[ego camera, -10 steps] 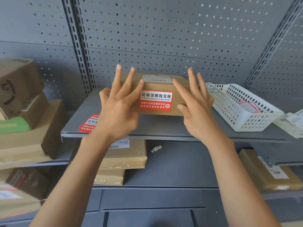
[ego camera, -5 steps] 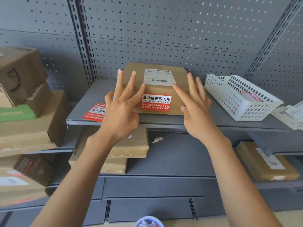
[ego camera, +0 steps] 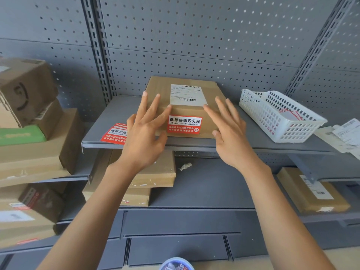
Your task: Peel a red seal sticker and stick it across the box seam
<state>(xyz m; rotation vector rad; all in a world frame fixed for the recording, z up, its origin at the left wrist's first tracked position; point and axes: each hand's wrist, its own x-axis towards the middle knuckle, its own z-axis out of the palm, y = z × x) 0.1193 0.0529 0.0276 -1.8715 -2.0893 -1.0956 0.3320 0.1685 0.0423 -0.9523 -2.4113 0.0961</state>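
A flat brown cardboard box [ego camera: 161,88] lies on the grey shelf [ego camera: 194,142], a white shipping label on its top. A red seal sticker [ego camera: 184,124] with white characters is stuck on the box's front face, its top edge at the front rim. My left hand [ego camera: 145,129] is spread in front of the box's left end, fingertips over the top. My right hand [ego camera: 229,131] is spread at the box's right end. Neither hand holds anything.
A sheet of red seal stickers [ego camera: 115,133] lies on the shelf left of the box, partly behind my left hand. A white plastic basket [ego camera: 280,115] stands at the right. Stacked cartons [ego camera: 31,121] fill the left; more parcels sit on the lower shelf.
The view has tilted down, so the box's top and label now show. Both hands stayed spread at the box's ends and have drawn back a little from its front.
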